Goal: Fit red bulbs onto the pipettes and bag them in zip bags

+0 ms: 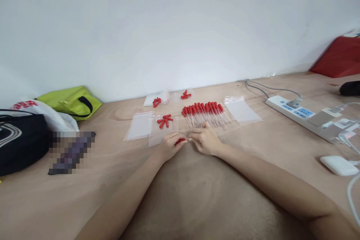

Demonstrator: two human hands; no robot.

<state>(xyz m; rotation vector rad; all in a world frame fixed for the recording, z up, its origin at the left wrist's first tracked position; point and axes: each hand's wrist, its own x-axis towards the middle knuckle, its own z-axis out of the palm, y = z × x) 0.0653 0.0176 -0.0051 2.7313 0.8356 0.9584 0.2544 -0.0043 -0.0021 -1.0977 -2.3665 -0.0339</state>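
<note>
My left hand (pixel 170 145) is closed on a red rubber bulb (pixel 180 141), low over the table. My right hand (pixel 206 140) pinches a thin clear glass tube at the bulb's right end; most of the tube is hidden by the fingers. Behind my right hand, a row of glass droppers (pixel 202 109) with red bulbs lies side by side on a clear bag. Several loose red bulbs (pixel 165 120) rest on a zip bag beyond my left hand. Farther back are two small groups of red bulbs (pixel 156 102), also on clear bags.
Stacks of clear zip bags (pixel 139 125) lie left and right of the droppers. On the right are a white power strip (pixel 300 114) with cables and a white case (pixel 339 165). A yellow-green bag (pixel 69 101) and a black bag (pixel 24 142) stand left. A wall closes off the back.
</note>
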